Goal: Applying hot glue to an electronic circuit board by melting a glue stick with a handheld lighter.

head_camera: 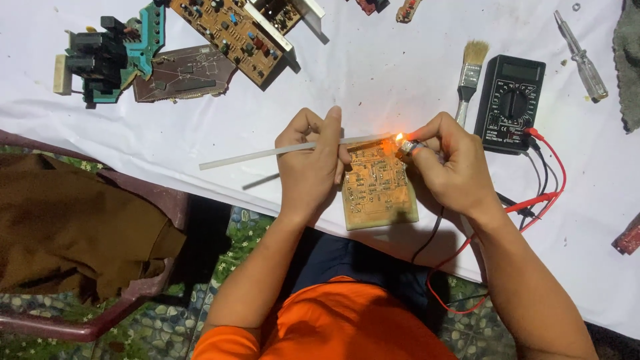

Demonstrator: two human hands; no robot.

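1. Left hand [310, 160]: back of hand up, fingers curled and clenched round a pale translucent stick [267, 153]. The stick runs near-level, its free end out to the left over the desk [373, 67], the other end reaching right to the flame.
2. Right hand [450, 160]: closed round a small lighter [408, 147], thumb on top, wrist bent inward. A small orange flame [399, 137] burns at the lighter's tip, touching the stick's right end.
3. Both forearms come up from the bottom edge and converge; the hands are near each other, not touching.
4. Circuit board [379, 190]: copper side up, flat on the white-covered desk at its near edge, between and just below the two hands. The flame sits over the board's top edge.
5. Right of the hands: a black multimeter [510, 103] with red and black leads [543, 200] trailing off the desk edge; a paintbrush [470, 77] just beside it; a screwdriver [581, 60] farther right.
6. Upper left: several loose circuit boards [230, 33], well apart from the hands.
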